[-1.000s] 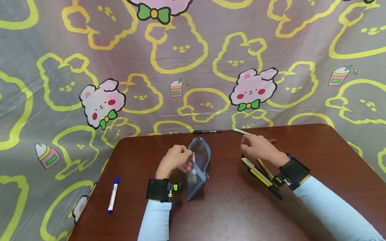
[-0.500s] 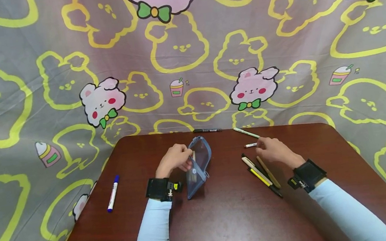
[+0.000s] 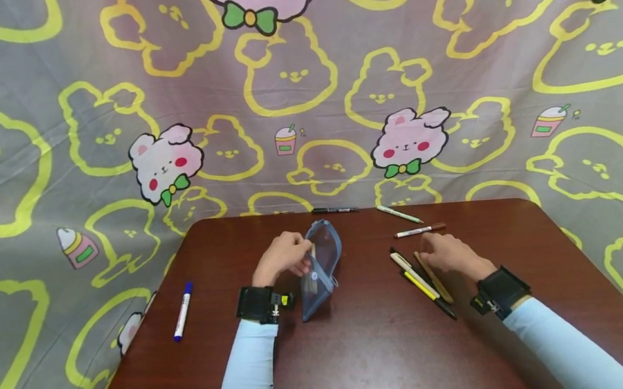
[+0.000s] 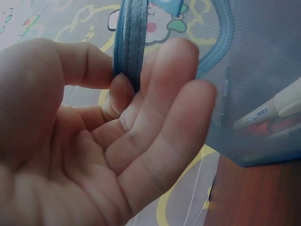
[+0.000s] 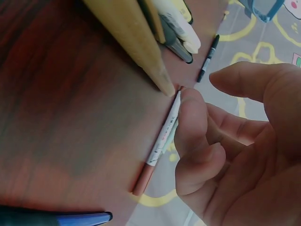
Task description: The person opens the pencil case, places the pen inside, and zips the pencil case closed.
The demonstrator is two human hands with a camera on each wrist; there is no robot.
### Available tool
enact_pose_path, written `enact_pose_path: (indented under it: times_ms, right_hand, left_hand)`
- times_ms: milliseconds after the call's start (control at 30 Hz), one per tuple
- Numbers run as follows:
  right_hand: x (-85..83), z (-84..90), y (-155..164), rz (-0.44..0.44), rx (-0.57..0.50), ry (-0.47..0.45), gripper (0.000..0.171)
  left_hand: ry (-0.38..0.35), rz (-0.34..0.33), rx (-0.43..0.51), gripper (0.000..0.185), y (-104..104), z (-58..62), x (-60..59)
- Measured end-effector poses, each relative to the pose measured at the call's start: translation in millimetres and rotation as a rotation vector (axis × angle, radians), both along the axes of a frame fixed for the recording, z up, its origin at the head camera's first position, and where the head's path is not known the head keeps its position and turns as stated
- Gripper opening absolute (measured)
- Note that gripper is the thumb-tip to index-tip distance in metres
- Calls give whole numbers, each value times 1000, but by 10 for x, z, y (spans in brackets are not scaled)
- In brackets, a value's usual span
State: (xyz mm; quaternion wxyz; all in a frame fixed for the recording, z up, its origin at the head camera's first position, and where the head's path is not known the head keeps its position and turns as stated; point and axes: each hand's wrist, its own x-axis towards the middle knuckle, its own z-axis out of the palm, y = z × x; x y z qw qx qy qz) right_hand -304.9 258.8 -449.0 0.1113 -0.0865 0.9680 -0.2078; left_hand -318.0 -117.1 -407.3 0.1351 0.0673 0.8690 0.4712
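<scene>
My left hand [image 3: 284, 256] pinches the zipped rim of a translucent blue mesh pouch [image 3: 328, 283], tilted above the table. Through its mesh in the left wrist view shows a white pen [image 4: 268, 113]. My right hand [image 3: 453, 253] hovers at the top end of a tan pen [image 3: 436, 283]. In the right wrist view its thumb and index finger stand apart with nothing between them, close to the tan pen's tip [image 5: 164, 87]; contact cannot be told. Beside the tan pen lie a beige pen [image 3: 404, 262] and a yellow-and-black pen [image 3: 422, 286].
A brown-and-white marker [image 3: 420, 230] and a pale green pen [image 3: 399, 214] lie beyond my right hand. At the far edge is a black marker [image 3: 334, 210]. A blue-and-white marker [image 3: 183, 312] lies at left. A blue-tipped pen [image 5: 84, 220] shows in the right wrist view.
My right hand has moved right and then back toward me, uncovering the brown-and-white marker and coming over the tan pen's end. The left hand and pouch have stayed put.
</scene>
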Motion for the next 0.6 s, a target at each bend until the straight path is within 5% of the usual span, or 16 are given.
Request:
enact_pose_path:
  times_ms: [267,600]
  right_hand:
    - [69,-48,5,-4,48,-63,60]
    - [66,-125,-33,38,66,-46,58]
  left_hand:
    - [7,-15,9,19,22,-18,5]
    - [11,3,19,18,19,-39,1]
